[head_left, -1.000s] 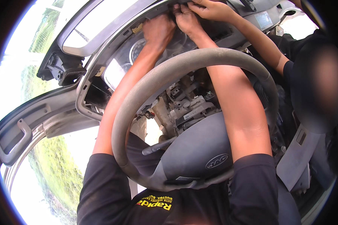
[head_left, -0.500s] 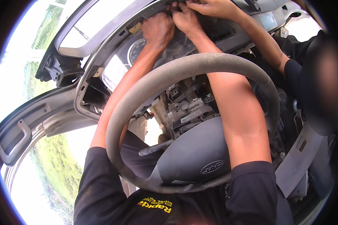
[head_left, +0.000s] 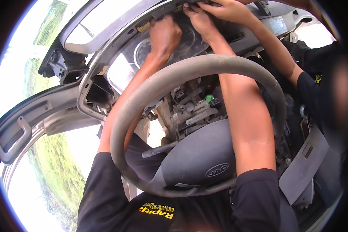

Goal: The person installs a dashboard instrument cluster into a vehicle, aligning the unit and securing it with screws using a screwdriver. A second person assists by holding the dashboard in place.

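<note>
My left hand [head_left: 165, 35] is closed at the upper left of the instrument cluster [head_left: 143, 52], knuckles up; what its fingers grip is hidden. My right hand [head_left: 201, 24] reaches to the cluster's top edge, fingers extended and slightly apart, their tips touching the trim. A co-worker's hand [head_left: 226, 11] lies just right of mine, fingers at the same edge. The grey steering wheel [head_left: 181, 66] crosses over both my forearms, its dark hub [head_left: 193, 147] below. Behind the wheel is exposed column hardware [head_left: 193, 112] with a small green part [head_left: 209, 98].
The co-worker [head_left: 313, 96] leans in from the right. A grey panel [head_left: 301, 166] sits at lower right. At left are a door frame with a grab handle [head_left: 17, 152], a dark bracket [head_left: 62, 65] and bright windows showing greenery [head_left: 56, 170]. The dashboard trim [head_left: 243, 42] runs along the top.
My hands have shifted slightly right in the picture, the right one's fingertips spreading a little. The co-worker's hand moved with them. The green part behind the wheel shows more clearly.
</note>
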Available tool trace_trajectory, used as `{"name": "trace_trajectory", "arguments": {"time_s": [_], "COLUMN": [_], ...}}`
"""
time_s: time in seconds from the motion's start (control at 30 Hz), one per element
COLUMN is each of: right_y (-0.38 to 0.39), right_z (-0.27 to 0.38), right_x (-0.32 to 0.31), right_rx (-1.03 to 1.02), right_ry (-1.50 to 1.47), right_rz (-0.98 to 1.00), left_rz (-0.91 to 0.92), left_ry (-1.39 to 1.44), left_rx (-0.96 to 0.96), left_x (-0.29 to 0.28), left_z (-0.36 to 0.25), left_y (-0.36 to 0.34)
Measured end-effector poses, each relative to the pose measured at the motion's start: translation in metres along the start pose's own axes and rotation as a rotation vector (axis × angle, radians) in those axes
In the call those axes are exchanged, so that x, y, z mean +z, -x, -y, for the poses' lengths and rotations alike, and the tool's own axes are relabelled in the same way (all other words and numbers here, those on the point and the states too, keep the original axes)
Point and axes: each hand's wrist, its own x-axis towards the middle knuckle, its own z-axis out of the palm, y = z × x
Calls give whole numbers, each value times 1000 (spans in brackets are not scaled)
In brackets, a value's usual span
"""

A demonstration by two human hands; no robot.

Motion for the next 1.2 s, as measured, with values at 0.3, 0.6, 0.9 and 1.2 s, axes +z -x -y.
{"name": "trace_trajectory", "arguments": {"time_s": [0.3,0.6,0.9,1.2], "right_y": [2,32,35,36], "right_z": [28,76,77,65], "right_x": [-5,7,48,70], "right_rx": [238,77,73,248], "right_ry": [27,255,598,937], "right_rz": [160,67,-183,-214], "left_rz": [-188,-265,-377,-476], "left_ry": [100,190,-94,-108], "left_rx": [99,-397,-295,-372], "left_x": [-15,-49,-31,-17], "left_z": [3,29,54,48], "left_y": [49,65,47,43]}}
